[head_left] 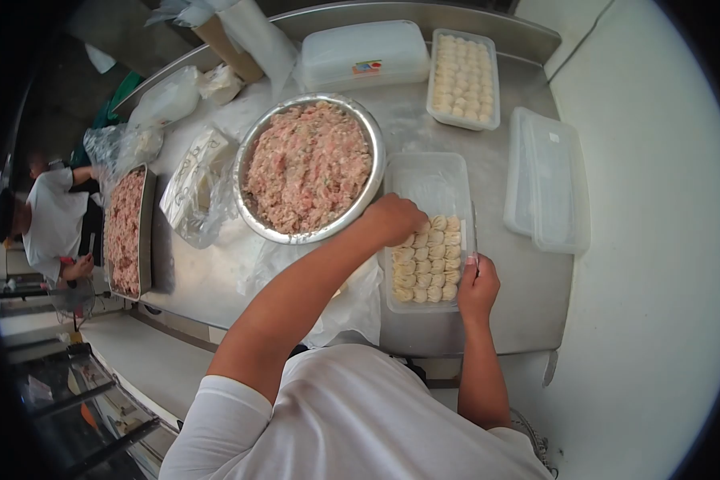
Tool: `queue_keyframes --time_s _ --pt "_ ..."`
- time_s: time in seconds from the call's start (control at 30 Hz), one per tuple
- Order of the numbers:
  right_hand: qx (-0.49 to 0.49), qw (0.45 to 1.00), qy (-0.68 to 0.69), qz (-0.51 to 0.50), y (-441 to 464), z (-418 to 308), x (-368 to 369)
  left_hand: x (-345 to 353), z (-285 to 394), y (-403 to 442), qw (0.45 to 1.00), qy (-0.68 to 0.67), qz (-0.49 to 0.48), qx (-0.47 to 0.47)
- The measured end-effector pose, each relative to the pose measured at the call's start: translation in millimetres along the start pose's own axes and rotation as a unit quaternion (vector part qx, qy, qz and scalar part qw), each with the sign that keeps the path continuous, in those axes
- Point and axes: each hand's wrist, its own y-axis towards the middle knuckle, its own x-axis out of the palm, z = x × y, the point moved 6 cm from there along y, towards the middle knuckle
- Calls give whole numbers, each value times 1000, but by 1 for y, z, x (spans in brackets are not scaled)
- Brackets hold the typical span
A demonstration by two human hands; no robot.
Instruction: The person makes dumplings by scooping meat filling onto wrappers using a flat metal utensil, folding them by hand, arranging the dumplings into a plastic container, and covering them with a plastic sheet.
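Observation:
A clear plastic tray (428, 172) lies on the steel table, its lower part filled with rows of small pale dumplings (428, 264). My left hand (396, 220) reaches over the tray's left edge, fingers curled down at the top row of dumplings; what they hold, if anything, is hidden. At the tray's right edge, my right hand (478, 284) is closed with the thumb up, around something thin that I cannot make out. A large metal bowl of minced meat mix (308, 168) stands just left of the tray, close to my left wrist.
Back right are a full dumpling tray (462, 80) and a lidded container (366, 56). Empty clear containers (544, 180) lie right, beside the wall. Left are plastic bags (200, 184) and a metal pan of minced meat (126, 232). Another person (56, 212) stands far left.

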Motion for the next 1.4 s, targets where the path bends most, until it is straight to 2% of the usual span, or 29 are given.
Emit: queue_keyframes --time_s 0.1,0.17,0.2,0.23,0.27,0.3,0.33,0.37,0.4,0.43,0.5,0.53,0.6,0.63,0.7,0.77,0.9,1.03,1.23,1.3,1.4 --pt "-18 999 -45 -16 1 -2 -1 6 9 -29 998 14 57 -35" --pt "-8 999 -36 -22 2 -6 -5 -8 23 -68 946 -37 321 6" --pt "15 999 -34 -21 5 -8 -8 -3 24 -86 945 -36 324 -5" --pt "8 999 -30 -29 10 -15 -9 -1 19 -114 928 -104 358 -24" --pt "-40 997 -38 -55 15 -28 -10 4 13 -142 904 -172 389 -42" --pt "-87 992 -47 -81 18 -43 -11 18 6 -165 897 -195 388 -77" --pt "-91 991 -46 -86 24 -58 -13 31 -1 -186 889 -219 387 -110" --pt "-145 979 -57 -128 32 -84 -7 42 -1 -202 886 -221 390 -114" --pt "-198 963 -69 -170 38 -106 2 56 -4 -215 885 -243 364 -161" --pt "-204 960 -69 -176 46 -119 8 72 -7 -227 879 -265 338 -207" --pt "-305 916 -137 -221 58 -152 33 98 -10 -232 868 -265 367 -203" --pt "-311 913 -138 -224 67 -168 45 100 -11 -231 864 -271 378 -194" --pt "-348 870 -251 -242 77 -193 69 106 -11 -232 855 -281 394 -188" --pt "-355 866 -254 -244 81 -198 73 108 -12 -232 851 -286 401 -180" --pt "-405 812 -265 -326 82 -205 90 109 -17 -233 842 -292 417 -178" --pt "-420 797 -259 -348 83 -208 91 112 -15 -236 837 -303 424 -165" --pt "-442 781 -240 -370 77 -210 91 108 -7 -234 829 -288 434 -204" --pt "-419 789 -239 -380 76 -213 97 108 -8 -232 825 -274 448 -206" --pt "-359 834 -132 -399 75 -191 120 106 -14 -233 824 -306 439 -188" --pt "-221 848 -47 -480 70 -172 126 107 -17 -235 821 -325 427 -194" --pt "-139 876 24 -462 63 -158 121 107 -21 -236 812 -365 414 -190"
